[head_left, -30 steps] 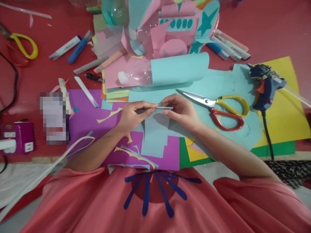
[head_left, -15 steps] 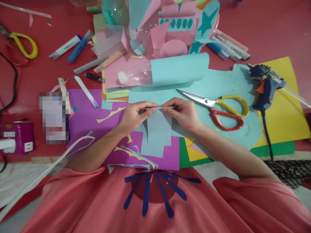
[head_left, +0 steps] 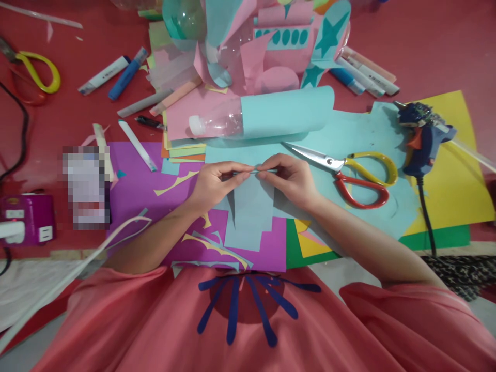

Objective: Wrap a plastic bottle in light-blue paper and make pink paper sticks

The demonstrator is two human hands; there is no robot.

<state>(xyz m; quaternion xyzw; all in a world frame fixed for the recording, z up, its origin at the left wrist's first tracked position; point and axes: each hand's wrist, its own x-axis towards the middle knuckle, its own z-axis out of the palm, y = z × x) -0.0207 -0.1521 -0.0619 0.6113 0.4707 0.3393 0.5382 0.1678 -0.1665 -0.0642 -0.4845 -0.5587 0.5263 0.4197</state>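
Observation:
Between the fingertips of my left hand (head_left: 219, 183) and my right hand (head_left: 290, 178) is a thin light-blue piece of paper (head_left: 253, 172), seen nearly edge-on. Both hands pinch it, thumbs below and index fingers above, with the tips almost meeting. Beneath them lie light-blue paper pieces (head_left: 251, 212) on a purple sheet (head_left: 143, 181). A clear plastic bottle (head_left: 222, 123) wrapped in light-blue paper rests on its side beyond my hands. To the right of my right hand, scissors (head_left: 337, 170) with yellow and red handles lie with the blades closed.
A blue glue gun (head_left: 420, 139) with its cord sits at the right on yellow paper (head_left: 461, 181). Markers (head_left: 127, 77) and a phone-like blurred object (head_left: 86, 188) are at the left, near a purple power adapter (head_left: 29, 219). Pink paper craft pieces (head_left: 277, 77) crowd the back.
The paper between my fingertips has tipped slightly and now shows a thinner edge. Both hands keep nearly the same place and the same pinch.

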